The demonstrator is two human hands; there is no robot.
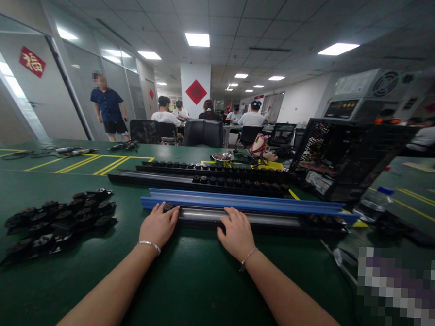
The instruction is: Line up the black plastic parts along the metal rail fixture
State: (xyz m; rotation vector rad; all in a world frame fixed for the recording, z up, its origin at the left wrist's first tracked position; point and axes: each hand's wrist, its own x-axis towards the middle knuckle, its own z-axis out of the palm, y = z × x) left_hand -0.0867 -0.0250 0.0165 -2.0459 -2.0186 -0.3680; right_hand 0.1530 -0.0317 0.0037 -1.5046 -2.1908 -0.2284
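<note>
A long black channel rail [200, 214] with a shiny inner face lies across the green table in front of me. At its left end my left hand [159, 225] has thumb and fingers around a small black module [169, 206]. Toward the rail's middle, my right hand [237, 234] grips it, fingers over the top and thumb at the near side. A few black modules [318, 220] sit in the rail's right end. Directly behind runs a blue rail [244, 202]. Left of my hands lies a pile of loose black modules [61, 220].
Farther back lie two more black rails with modules, the nearer one [151, 178] partly filled. A metal bowl [222, 157] stands behind them. An opened computer case [349, 157] and a bottle [376, 203] are at right. Cables [72, 150] lie at far left. People sit beyond; one person [109, 106] stands left.
</note>
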